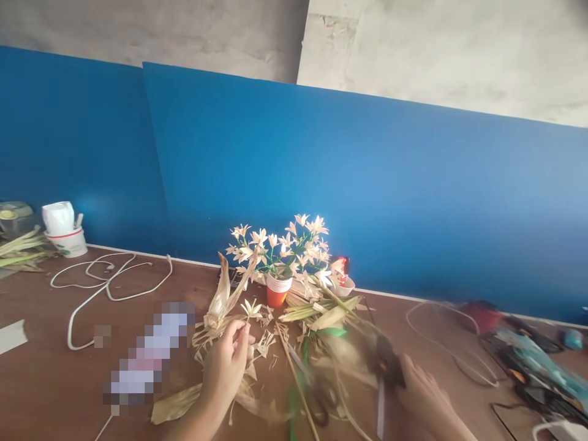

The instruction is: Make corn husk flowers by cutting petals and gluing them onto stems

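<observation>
My left hand (227,362) pinches a small pale husk flower (251,308) by its stem, just above a heap of dried corn husk pieces (220,327). My right hand (425,392) is blurred by motion and is closed round a dark tool (386,361), probably scissors, low at the right. Between the hands lie thin sticks (294,373) and green strips (333,332). Behind them an orange paper cup (278,291) holds a bunch of finished husk flowers (285,242).
A brown wooden table (55,380) runs along blue wall panels (367,184). White cables (108,285) loop at the left near a white cup (67,239) and green leaves (18,248). A glue gun and cords (528,361) lie at the right. A small white bowl (344,285) stands behind the husks.
</observation>
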A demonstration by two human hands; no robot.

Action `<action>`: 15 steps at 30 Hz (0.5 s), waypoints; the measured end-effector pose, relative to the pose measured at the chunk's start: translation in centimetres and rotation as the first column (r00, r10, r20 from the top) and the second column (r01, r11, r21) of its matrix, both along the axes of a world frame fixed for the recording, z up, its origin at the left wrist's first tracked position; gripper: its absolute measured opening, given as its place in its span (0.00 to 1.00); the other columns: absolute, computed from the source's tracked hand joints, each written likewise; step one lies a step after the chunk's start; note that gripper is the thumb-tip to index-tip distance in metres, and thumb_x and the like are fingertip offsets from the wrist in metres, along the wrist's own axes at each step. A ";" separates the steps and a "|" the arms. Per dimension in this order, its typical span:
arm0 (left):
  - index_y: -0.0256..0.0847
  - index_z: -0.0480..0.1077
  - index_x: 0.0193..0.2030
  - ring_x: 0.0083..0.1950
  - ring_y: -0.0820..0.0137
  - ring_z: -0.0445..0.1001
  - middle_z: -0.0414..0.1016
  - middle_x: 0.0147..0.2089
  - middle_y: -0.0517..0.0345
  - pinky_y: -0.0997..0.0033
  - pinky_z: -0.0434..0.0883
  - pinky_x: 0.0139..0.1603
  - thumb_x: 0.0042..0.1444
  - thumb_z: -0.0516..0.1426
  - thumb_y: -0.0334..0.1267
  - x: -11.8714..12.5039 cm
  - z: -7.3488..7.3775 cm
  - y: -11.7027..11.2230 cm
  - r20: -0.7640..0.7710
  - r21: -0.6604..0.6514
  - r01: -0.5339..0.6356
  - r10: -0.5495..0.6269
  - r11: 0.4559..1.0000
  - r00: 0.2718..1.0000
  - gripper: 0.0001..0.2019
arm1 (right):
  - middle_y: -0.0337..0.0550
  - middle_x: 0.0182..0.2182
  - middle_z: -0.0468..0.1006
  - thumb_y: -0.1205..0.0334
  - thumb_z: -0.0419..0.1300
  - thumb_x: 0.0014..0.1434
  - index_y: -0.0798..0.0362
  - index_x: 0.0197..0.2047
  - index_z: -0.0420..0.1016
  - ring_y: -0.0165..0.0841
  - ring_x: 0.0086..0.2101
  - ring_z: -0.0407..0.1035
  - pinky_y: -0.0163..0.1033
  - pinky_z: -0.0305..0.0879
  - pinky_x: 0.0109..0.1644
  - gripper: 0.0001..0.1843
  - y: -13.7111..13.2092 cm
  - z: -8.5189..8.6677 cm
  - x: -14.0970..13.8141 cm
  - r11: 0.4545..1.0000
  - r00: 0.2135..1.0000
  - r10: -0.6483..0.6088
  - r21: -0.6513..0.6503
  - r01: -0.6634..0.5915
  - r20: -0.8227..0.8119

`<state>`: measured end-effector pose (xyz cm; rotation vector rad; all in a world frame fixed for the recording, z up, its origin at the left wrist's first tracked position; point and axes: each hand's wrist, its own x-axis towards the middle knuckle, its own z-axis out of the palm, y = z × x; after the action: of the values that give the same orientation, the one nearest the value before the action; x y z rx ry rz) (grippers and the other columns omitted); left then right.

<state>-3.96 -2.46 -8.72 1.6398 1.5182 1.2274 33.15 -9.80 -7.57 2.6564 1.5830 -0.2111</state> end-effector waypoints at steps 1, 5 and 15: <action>0.44 0.68 0.37 0.25 0.65 0.79 0.81 0.28 0.56 0.70 0.73 0.28 0.62 0.48 0.51 0.0 0.1 -0.1 -0.031 0.016 0.003 -0.003 1.000 1.000 0.15 | 0.57 0.44 0.78 0.73 0.48 0.55 0.54 0.48 0.67 0.50 0.45 0.72 0.47 0.64 0.41 0.18 -0.1 -0.1 0.0 1.000 1.000 -0.010 0.002 0.010 -0.026; 0.44 0.68 0.36 0.30 0.64 0.81 0.82 0.30 0.53 0.72 0.73 0.30 0.63 0.47 0.48 0.2 0.5 -0.5 -0.081 0.162 0.081 -0.068 0.983 0.994 0.14 | 0.52 0.41 0.80 0.68 0.51 0.52 0.52 0.44 0.65 0.46 0.41 0.74 0.41 0.65 0.39 0.15 -0.8 -0.4 0.9 0.990 0.976 -0.016 0.134 0.046 -0.218; 0.46 0.67 0.37 0.22 0.65 0.78 0.81 0.25 0.59 0.75 0.65 0.21 0.62 0.47 0.42 -0.2 0.6 -0.1 -0.351 0.052 0.026 -0.006 0.998 0.936 0.10 | 0.54 0.35 0.80 0.60 0.51 0.50 0.51 0.40 0.65 0.48 0.36 0.76 0.41 0.65 0.35 0.13 -1.1 -2.0 1.6 0.970 0.970 -0.128 0.178 0.166 -0.206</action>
<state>-4.16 -2.57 -8.10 1.9863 1.6865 1.0127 34.71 -10.89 -9.54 2.9916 1.5271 -0.3470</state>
